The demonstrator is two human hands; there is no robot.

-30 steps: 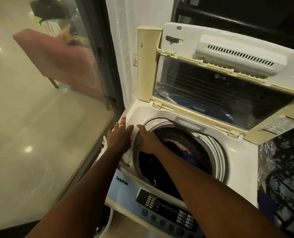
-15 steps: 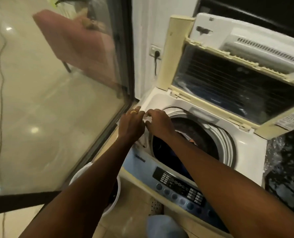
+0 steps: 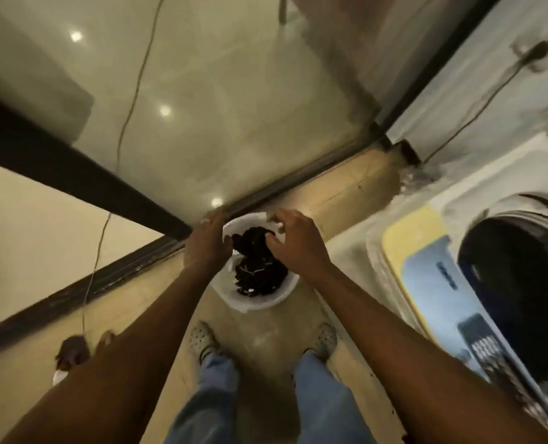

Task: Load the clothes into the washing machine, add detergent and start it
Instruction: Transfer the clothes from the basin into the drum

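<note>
The step in hand looks like loading: both hands reach down over a white bucket [image 3: 259, 301] on the floor, which holds a heap of dark clothes [image 3: 256, 267]. The left hand [image 3: 207, 241] is at the bucket's far-left rim, fingers [image 3: 213, 219] loosely spread and holding nothing I can make out. The right hand [image 3: 293, 240] curls over the heap, its fingers touching or just beside the cloth; whether they have closed on it I cannot tell. The washing machine [image 3: 426, 274] stands just right of the bucket, its drum opening [image 3: 513, 296] uncovered. Next, I judge, comes gathering a bundle and swinging it right, over the machine's front edge. A glass door frame [image 3: 298, 184] runs just behind the bucket; the person's feet stand near it in front.
</note>
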